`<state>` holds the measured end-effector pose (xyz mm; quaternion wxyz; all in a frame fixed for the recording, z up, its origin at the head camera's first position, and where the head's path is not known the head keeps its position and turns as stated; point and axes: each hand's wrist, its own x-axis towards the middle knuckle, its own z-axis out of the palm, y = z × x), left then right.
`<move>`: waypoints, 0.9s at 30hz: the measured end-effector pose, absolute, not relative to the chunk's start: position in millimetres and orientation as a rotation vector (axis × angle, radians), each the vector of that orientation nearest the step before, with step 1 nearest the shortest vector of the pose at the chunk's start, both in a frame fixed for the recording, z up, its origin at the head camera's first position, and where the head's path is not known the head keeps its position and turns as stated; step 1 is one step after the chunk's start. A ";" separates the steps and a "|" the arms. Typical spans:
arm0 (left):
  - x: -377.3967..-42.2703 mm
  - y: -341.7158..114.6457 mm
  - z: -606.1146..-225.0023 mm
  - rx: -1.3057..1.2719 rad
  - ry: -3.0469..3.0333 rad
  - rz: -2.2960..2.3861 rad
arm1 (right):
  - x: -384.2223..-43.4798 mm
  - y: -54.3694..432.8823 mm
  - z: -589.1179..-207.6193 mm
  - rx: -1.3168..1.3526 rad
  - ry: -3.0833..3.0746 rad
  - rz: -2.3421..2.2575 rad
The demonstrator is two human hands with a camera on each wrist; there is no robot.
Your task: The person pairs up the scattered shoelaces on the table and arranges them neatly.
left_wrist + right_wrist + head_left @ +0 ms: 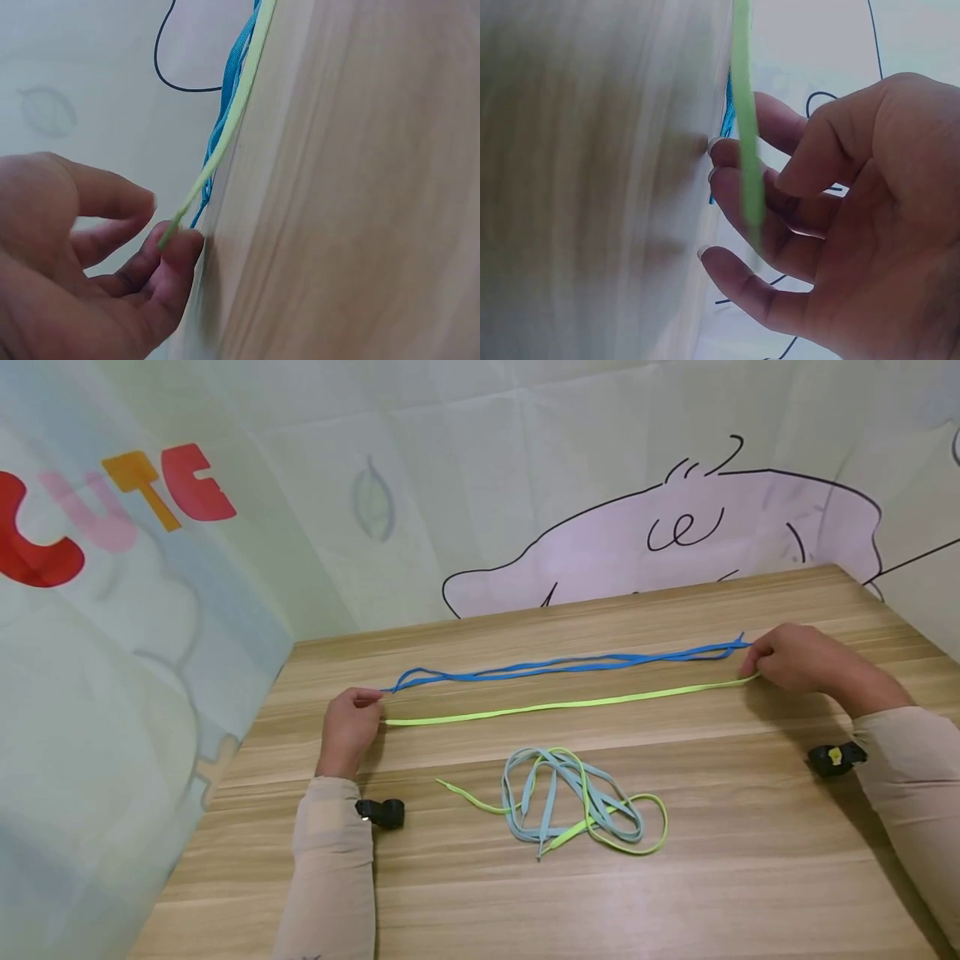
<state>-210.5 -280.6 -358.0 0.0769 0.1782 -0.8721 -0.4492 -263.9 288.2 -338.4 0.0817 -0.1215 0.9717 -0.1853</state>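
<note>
Spanning the wood-grain counter (675, 910): a flat, lime-green fabric lace (566, 703), your left hand (351, 731) and right hand (798, 658) curling loosely at its ends; you cannot tell if either grip is pinching. Probably it's handling light and limp; favour the narrow tips. Only the head view is showing the tangled pale-blue and lime laces (570, 835).

Green lace (745, 112), blurred, crosses before loosely curled fingers (742, 283); blue lace (729, 111) beyond; wooden tabletop (585, 187) alongside, pale backdrop (810, 52).

Laces (587, 793) on table (450, 910), backdrop (360, 585) behind
</note>
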 end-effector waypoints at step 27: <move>-214.2 -248.2 -343.3 0.420 -2.415 -1.848 | -249.8 236.6 -332.6 -0.536 3.006 -0.520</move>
